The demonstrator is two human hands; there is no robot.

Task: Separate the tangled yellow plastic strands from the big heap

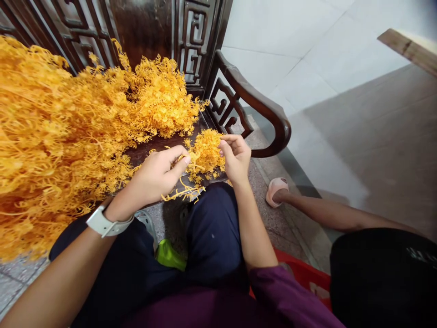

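My left hand [162, 175], with a pale watch strap on its wrist, is closed in a pinch on a yellow plastic flower stem [184, 193]. The stem's thin bare branches hang below my fingers, above my knee. To its right my right hand [236, 159] has thumb and forefinger pinched together. Whatever lies between those fingertips is too small to make out. Just beyond and between both hands, a small heap of loose yellow plastic flower heads [208, 150] lies on the dark wooden bench seat [145, 150].
A large mass of yellow plastic flowers [68, 136] covers the bench to the left. The carved backrest [143, 32] and curved armrest [254, 89] border the seat. A person's leg [317, 209] in a pink slipper [276, 191] is at the right, near something red [300, 271].
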